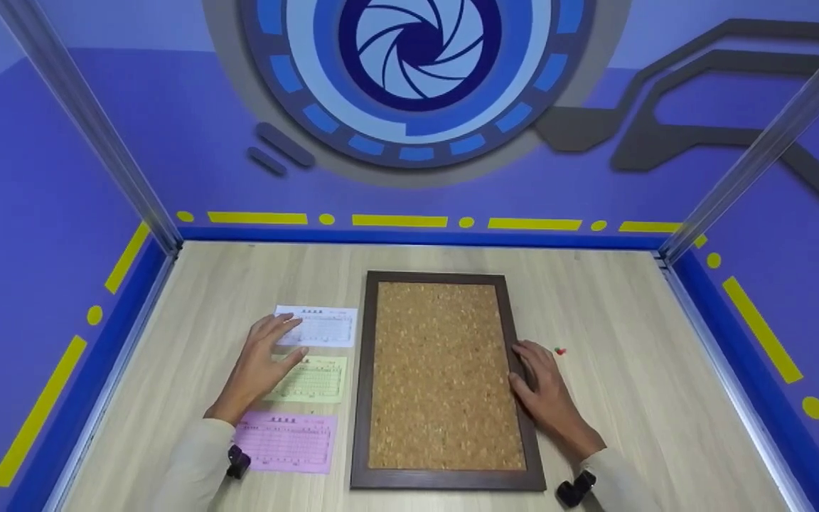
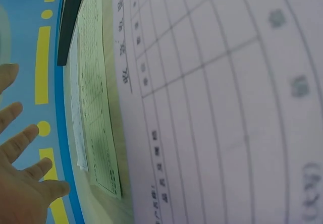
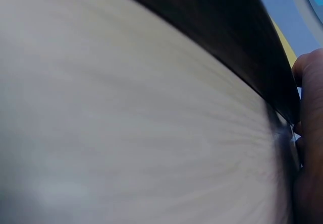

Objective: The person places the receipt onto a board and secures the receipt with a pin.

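Note:
A cork board (image 1: pixel 445 377) in a dark brown frame lies flat on the table, longer side away from me. Along its right edge, my right hand (image 1: pixel 544 387) touches the frame with fingertips and thumb, its fingers slightly bent. My left hand (image 1: pixel 261 363) hovers with spread fingers over the left ends of a white form slip (image 1: pixel 328 331) and a green one (image 1: pixel 320 380). Whether it touches the paper, I cannot tell. Nearest me, a pink slip (image 1: pixel 296 444) lies partly under the left forearm. The left wrist view shows the hand (image 2: pixel 25 183) with fingers apart.
Just right of the right hand lies a tiny red and green object (image 1: pixel 560 350), too small to make out. Blue patterned walls (image 1: pixel 125 142) enclose the wooden table (image 1: pixel 623 320) at the back and both sides, with metal posts at the corners.

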`<state>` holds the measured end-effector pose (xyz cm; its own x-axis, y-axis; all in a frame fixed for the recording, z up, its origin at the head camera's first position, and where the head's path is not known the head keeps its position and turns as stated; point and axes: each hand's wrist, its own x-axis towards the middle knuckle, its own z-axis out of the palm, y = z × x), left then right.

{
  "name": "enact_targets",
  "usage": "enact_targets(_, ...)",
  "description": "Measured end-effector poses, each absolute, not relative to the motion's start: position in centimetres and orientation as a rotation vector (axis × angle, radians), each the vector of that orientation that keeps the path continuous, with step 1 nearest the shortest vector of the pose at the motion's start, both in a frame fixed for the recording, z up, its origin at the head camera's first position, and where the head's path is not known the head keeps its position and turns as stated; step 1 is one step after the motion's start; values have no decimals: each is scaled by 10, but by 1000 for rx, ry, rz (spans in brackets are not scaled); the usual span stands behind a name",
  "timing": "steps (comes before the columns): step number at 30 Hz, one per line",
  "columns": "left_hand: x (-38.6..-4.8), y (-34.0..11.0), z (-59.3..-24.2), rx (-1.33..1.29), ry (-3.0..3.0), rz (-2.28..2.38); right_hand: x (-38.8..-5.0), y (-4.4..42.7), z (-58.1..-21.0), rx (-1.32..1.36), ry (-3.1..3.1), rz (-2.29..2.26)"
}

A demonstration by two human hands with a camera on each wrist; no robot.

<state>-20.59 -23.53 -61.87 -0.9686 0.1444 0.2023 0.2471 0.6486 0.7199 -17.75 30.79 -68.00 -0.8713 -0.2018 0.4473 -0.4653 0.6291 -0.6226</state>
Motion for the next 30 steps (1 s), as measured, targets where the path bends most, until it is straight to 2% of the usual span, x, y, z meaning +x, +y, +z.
enact_targets(30,-236,-274,-634,-220,-2906,-1219,-174,305,-677,491,-2533,1083)
